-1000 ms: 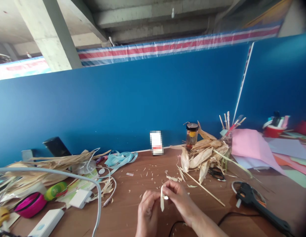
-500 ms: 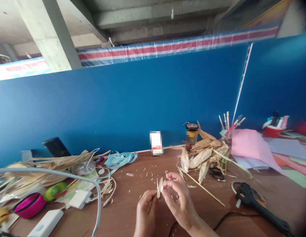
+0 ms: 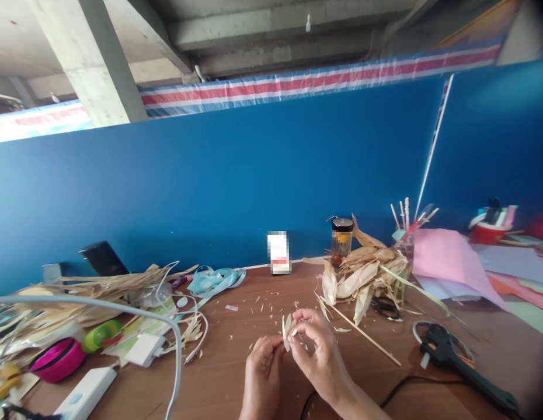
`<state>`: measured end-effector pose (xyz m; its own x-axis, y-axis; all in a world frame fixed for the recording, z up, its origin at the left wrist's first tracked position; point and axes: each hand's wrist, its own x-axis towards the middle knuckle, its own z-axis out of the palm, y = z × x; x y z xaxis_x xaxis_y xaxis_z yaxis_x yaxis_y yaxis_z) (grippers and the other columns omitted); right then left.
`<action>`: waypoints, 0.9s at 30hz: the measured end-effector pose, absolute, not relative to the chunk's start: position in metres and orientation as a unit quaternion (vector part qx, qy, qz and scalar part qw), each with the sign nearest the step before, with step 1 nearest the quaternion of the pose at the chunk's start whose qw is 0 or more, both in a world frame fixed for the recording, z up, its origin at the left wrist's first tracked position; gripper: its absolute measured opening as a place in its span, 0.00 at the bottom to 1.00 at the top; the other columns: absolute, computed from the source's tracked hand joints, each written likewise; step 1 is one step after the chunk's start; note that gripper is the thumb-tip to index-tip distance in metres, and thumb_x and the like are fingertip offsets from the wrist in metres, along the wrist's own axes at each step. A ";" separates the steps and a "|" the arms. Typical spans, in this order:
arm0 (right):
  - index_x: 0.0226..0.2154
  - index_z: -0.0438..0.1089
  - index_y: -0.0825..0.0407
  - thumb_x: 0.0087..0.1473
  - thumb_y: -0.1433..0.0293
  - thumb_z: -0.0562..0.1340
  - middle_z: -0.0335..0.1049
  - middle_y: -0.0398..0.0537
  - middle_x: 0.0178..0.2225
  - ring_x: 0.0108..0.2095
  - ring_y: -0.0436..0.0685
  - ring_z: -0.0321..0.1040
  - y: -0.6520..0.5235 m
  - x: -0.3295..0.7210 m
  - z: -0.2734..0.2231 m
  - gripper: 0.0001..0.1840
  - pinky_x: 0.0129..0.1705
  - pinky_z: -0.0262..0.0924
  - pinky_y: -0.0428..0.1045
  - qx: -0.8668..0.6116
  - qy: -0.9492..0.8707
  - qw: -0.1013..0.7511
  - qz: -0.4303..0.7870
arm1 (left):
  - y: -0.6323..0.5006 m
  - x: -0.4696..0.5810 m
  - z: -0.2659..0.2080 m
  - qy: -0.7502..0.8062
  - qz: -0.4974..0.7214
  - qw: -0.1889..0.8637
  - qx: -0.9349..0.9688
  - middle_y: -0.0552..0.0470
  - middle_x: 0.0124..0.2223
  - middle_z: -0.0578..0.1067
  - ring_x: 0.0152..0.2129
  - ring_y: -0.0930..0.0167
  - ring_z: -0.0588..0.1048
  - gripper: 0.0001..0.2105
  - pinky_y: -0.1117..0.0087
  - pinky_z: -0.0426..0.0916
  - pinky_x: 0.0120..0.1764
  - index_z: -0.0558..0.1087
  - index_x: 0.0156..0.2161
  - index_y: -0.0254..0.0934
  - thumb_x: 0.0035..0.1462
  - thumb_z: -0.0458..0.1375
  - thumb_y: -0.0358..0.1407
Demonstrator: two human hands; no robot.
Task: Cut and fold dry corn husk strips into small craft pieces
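Low in the middle of the head view, my left hand (image 3: 263, 370) is closed in a pinch at the base of a small piece of corn husk (image 3: 285, 333). Its pale, petal-like strips stand upright above the fingertips. My right hand (image 3: 319, 356) meets it from the right, thumb and index finger pinched on a pale bit at the strips' side, with the other fingers curled above. Tiny husk scraps (image 3: 259, 308) lie scattered on the brown table (image 3: 219, 385) around both hands.
Dried corn husks (image 3: 363, 274) are heaped right of centre beside a dark-lidded jar (image 3: 342, 245), scissors (image 3: 385, 308) and a thin stick (image 3: 363, 332). A black glue gun (image 3: 451, 353) with its cord lies at right. Cables, a power strip (image 3: 85, 396) and more husks crowd the left.
My right thumb and index finger have closed in on the husk strips, which are now turned a little. My left hand keeps its pinch. The view has shifted slightly.
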<state>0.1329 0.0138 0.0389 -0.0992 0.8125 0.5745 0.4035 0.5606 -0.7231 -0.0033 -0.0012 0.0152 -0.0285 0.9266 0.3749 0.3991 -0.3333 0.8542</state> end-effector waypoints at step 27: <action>0.30 0.67 0.48 0.49 0.73 0.56 0.59 0.51 0.44 0.45 0.59 0.57 0.014 0.136 0.029 0.05 0.44 0.57 0.56 -0.406 -0.773 0.486 0.031 | 0.002 -0.001 0.007 0.499 0.550 0.401 0.535 0.51 0.28 0.73 0.27 0.70 0.70 0.10 0.73 0.64 0.33 0.72 0.30 0.33 0.50 0.54 0.39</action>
